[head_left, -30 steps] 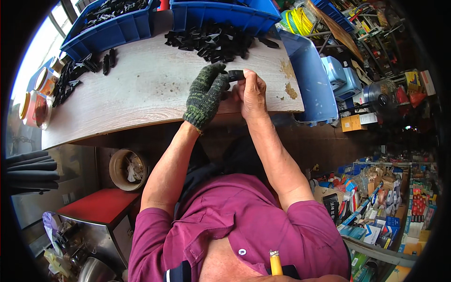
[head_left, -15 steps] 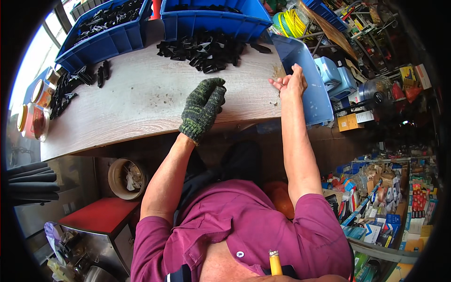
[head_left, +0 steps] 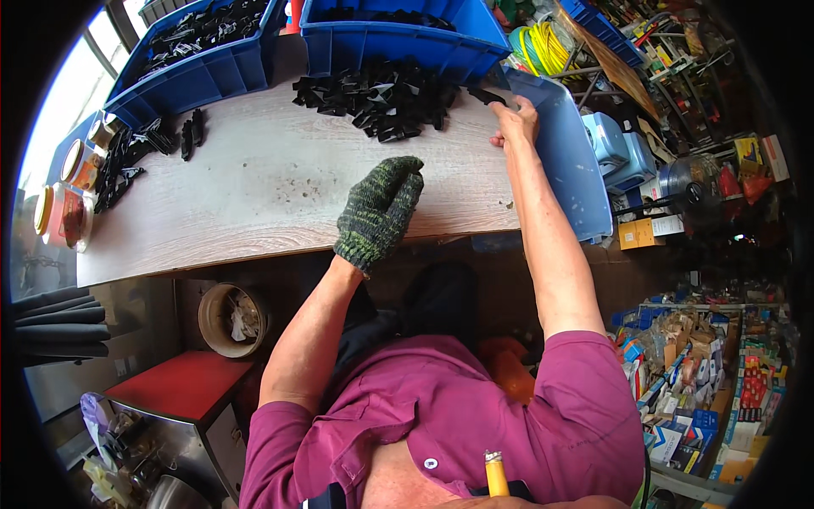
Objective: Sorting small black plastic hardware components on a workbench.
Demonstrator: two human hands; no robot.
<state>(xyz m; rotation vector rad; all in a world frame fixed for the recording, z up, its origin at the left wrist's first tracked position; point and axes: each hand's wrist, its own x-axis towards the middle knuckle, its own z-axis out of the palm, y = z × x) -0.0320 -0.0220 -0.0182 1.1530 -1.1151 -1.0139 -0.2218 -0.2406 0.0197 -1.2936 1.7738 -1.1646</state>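
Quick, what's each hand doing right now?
Left hand: gloved, fingers curled; can't tell if it holds anything.
Right hand: fingers at the end of a black piece; can't tell if gripped.

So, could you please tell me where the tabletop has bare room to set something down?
The widest bare tabletop patch lies between the jars and black pieces on the left and the gloved left hand. A smaller one lies between that hand and the right hand. It's crowded at the back, where the black pile fronts the blue bins.
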